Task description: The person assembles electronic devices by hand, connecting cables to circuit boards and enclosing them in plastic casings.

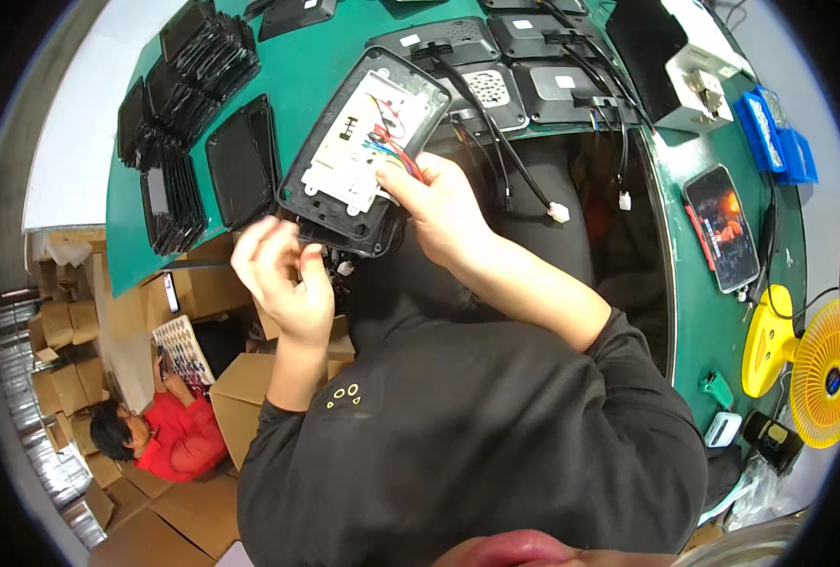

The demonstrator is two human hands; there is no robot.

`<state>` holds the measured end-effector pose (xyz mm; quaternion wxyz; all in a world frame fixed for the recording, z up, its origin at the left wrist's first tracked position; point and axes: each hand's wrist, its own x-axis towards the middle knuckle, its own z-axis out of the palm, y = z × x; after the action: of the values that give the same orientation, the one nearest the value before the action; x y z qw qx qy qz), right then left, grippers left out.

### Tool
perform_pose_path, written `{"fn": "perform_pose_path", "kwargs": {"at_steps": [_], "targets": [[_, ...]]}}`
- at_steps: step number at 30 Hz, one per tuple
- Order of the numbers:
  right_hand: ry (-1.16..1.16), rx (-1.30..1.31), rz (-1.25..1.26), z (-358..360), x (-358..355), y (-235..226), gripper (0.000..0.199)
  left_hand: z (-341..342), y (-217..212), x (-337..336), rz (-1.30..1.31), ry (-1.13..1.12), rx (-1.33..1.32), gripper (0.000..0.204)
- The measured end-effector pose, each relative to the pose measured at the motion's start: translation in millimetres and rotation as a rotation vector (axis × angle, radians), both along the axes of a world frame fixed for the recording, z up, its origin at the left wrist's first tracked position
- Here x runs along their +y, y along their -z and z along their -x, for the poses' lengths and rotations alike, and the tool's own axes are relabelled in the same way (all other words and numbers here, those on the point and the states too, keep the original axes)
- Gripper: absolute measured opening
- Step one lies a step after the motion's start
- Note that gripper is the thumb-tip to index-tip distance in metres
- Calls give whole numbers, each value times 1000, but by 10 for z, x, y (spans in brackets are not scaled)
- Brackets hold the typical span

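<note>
1. Green worktable [297, 57] spans the far side, left to right; cardboard boxes [193, 515] fill the floor near left.
2. Co-worker in red [179, 439] sits among the boxes, well apart from the work.
3. Far middle to right: rows of closed dark units [543, 85], cables trailing toward the person.
4. Far left: stacked black panels [202, 57] on the table.
5. Open black housing [339, 215] is up in front of the person, between the panels and the units, open face up. Long axis slants from near left to far right.
6. Right hand [443, 203] has it pinched at the right edge, thumb over the inside.
7. Left hand [283, 274] is at the near-left end, fingers half curled, thumb apart; blurred, can't tell if touching. So: left nearest that short end, right on the long side.
8. White board [344, 156] sits inside; coloured wires [393, 146] by the right thumb.
</note>
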<state>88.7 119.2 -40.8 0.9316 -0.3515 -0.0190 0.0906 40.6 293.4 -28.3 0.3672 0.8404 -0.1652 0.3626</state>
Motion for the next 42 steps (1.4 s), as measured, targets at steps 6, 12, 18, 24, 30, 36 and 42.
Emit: {"fn": "perform_pose_path", "kwargs": {"at_steps": [6, 12, 18, 24, 30, 36, 42], "targets": [[-54, 18, 50, -44, -26, 78, 24, -76, -99, -186, 850, 408, 709, 57], [-75, 1, 236, -73, -129, -2, 28, -136, -143, -130, 974, 489, 672, 62], [-14, 75, 199, -152, -395, -223, 23, -109, -244, -124, 929, 434, 674, 66], [-203, -66, 444, -66, -351, -131, 29, -135, -135, -108, 944, 512, 660, 75], [-65, -164, 598, -69, -265, -12, 26, -128, -113, -113, 873, 520, 633, 79], [125, -343, 1005, -59, -191, 3, 29, -115, -75, -177, 928, 442, 636, 59], [379, -233, 783, 35, -259, -175, 67, -127, -94, -61, 927, 235, 458, 48]]}}
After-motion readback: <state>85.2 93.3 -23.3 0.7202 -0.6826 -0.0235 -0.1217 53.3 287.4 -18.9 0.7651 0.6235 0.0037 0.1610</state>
